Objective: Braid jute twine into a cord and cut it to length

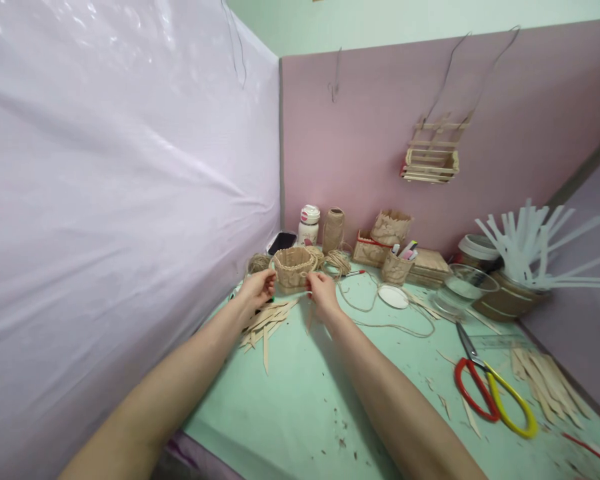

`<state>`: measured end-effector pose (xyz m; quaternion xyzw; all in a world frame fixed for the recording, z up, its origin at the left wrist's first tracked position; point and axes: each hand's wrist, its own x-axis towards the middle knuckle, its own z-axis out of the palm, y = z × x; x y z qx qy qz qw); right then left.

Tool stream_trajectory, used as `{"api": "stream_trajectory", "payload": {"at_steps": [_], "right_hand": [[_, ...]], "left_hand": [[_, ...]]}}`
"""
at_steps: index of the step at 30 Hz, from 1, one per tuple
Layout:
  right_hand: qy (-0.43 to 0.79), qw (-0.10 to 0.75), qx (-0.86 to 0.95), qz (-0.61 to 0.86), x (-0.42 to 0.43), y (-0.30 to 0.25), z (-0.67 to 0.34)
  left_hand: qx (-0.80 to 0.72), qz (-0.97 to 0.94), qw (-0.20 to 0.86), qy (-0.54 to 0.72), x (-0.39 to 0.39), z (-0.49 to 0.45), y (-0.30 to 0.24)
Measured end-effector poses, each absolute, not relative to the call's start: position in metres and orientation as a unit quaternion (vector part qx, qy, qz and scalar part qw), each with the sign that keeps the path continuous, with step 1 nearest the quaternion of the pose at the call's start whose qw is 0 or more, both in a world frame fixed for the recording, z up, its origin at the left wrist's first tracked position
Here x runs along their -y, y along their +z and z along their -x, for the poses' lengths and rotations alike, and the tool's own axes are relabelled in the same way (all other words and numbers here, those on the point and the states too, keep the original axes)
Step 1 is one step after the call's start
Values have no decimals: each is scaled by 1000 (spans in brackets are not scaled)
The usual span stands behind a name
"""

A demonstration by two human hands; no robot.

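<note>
A small wooden-strip basket [294, 268] stands at the back of the table, between my hands. My left hand [259, 289] is at its left front with the fingers curled in; what they hold, if anything, is too small to make out. At the basket's right front, my right hand [323, 293] has thumb and fingertips pinched together close to its wall; the thing in the pinch does not show clearly. Loose pointed wooden strips [267, 321] lie in a pile below my left hand. Coils of twine [337, 262] sit beside and behind the basket.
Scissors [475, 363] with red and yellow handles lie at right, near more wood strips [550, 383]. A glass bowl [460, 293], a pen cup [397, 267], a white lid [393, 296], a twine spool [334, 230] and a white bottle [309, 227] stand towards the back.
</note>
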<state>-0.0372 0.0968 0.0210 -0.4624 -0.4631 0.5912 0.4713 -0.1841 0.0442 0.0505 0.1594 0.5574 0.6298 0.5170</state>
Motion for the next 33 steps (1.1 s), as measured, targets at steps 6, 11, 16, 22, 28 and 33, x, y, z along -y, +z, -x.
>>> {"api": "stream_trajectory", "payload": {"at_steps": [6,11,16,22,28,33], "right_hand": [[546,553,427,463,-146,35,15],[587,595,391,385,-167,60,-3],[604,597,408,336,-163,79,-54],[618,581,428,313,-135,92,-123],[559,669,387,300,-105,102,-149],[433,743,383,337,-102,100,-158]], "left_hand": [[-651,-344,240,632,-69,219,68],[-574,-411,191,682,-95,224,97],[-537,-457,259,660,-61,204,113],[-623,-513,338,483,27,171,100],[-675,-537,313,397,76,150,77],[-671,-621,272,301,109,135,70]]}}
